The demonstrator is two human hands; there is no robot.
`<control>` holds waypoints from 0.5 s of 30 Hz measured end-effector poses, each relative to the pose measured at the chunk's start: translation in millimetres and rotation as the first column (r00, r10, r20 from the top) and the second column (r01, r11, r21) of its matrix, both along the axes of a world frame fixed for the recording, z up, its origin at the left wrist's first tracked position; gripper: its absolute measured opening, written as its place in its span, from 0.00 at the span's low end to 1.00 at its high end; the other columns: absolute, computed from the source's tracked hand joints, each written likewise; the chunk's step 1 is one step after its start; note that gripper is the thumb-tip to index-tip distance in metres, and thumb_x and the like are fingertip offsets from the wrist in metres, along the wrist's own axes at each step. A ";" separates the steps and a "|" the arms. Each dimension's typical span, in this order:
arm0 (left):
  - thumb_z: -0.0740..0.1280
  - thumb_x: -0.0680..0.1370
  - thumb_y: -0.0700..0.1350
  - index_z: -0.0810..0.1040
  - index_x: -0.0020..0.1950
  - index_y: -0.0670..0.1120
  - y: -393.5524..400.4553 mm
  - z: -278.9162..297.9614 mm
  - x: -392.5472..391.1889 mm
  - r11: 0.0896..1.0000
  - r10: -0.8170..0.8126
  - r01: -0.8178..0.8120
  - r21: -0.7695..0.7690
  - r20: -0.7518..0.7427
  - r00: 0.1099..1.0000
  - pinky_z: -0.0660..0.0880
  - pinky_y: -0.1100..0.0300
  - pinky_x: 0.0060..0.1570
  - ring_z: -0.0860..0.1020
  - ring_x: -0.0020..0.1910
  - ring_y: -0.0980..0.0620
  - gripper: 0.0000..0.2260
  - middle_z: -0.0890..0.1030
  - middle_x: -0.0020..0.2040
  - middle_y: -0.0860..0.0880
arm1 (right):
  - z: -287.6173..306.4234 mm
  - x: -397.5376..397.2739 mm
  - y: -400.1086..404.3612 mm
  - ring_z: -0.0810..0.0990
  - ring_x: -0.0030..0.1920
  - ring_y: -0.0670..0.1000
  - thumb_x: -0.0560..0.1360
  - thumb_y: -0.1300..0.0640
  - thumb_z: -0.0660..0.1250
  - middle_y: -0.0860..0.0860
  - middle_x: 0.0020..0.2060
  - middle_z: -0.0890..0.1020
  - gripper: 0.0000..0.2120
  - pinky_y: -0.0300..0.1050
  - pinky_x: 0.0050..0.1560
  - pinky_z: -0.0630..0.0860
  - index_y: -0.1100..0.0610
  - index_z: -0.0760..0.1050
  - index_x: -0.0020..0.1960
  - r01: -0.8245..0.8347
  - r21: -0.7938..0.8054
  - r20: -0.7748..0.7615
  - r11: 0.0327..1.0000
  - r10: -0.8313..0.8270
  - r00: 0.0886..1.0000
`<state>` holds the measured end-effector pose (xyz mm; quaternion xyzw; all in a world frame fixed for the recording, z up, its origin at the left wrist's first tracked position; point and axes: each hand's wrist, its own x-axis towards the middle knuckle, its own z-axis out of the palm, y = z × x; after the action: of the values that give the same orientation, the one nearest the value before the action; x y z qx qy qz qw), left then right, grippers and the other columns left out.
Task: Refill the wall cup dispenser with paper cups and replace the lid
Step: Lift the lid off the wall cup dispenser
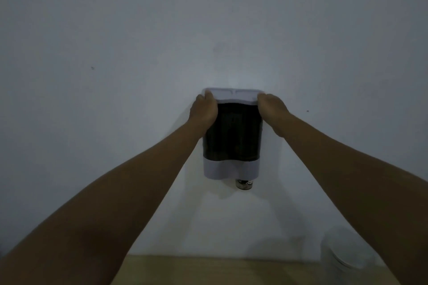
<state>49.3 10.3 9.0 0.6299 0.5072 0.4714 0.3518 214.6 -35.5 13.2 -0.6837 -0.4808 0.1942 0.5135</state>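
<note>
The cup dispenser (pixel 232 136) hangs on the wall at the middle of the view, with a dark see-through body and a white lower band. Its white lid (pixel 235 95) sits on top. My left hand (pixel 205 109) grips the lid's left end and my right hand (pixel 271 105) grips its right end. A patterned paper cup bottom (pixel 244 184) pokes out under the dispenser on the right side. The dark body hides whatever is inside.
A wooden tabletop (pixel 208 268) lies below, against the plain pale wall (pixel 115 53). A stack of white paper cups (pixel 340 254) stands at the lower right, partly behind my right forearm.
</note>
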 end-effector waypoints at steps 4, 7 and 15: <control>0.42 0.83 0.59 0.64 0.79 0.44 -8.9 22.8 3.9 0.995 0.048 -0.051 0.086 0.037 0.998 0.64 0.44 0.75 0.70 0.72 0.41 0.31 0.70 0.76 0.41 | 15.3 6.6 -7.9 0.77 0.58 0.58 0.80 0.41 0.48 0.57 0.62 0.78 0.30 0.50 0.60 0.75 0.60 0.73 0.68 0.066 0.117 0.015 0.991 -0.068 0.998; 0.44 0.84 0.59 0.67 0.77 0.47 -31.1 28.0 5.6 0.985 0.073 -0.092 0.148 0.131 0.989 0.66 0.44 0.73 0.71 0.71 0.42 0.28 0.72 0.74 0.43 | 17.3 10.2 -22.7 0.78 0.51 0.54 0.82 0.46 0.53 0.54 0.56 0.80 0.21 0.43 0.41 0.72 0.58 0.74 0.64 0.026 0.206 -0.058 0.978 -0.015 0.998; 0.58 0.83 0.51 0.74 0.61 0.45 -109.7 -24.9 -6.5 0.980 0.010 -0.058 0.191 0.243 0.970 0.72 0.60 0.38 0.77 0.44 0.50 0.13 0.79 0.49 0.47 | -24.0 8.7 -90.1 0.78 0.37 0.48 0.80 0.51 0.60 0.52 0.51 0.80 0.17 0.38 0.31 0.70 0.53 0.72 0.67 -0.052 0.233 -0.122 0.971 0.082 0.989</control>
<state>42.8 -99.4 -15.9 0.5909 0.4226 0.5980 0.3387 223.3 -125.6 -10.8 -0.5888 -0.4882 0.1991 0.6126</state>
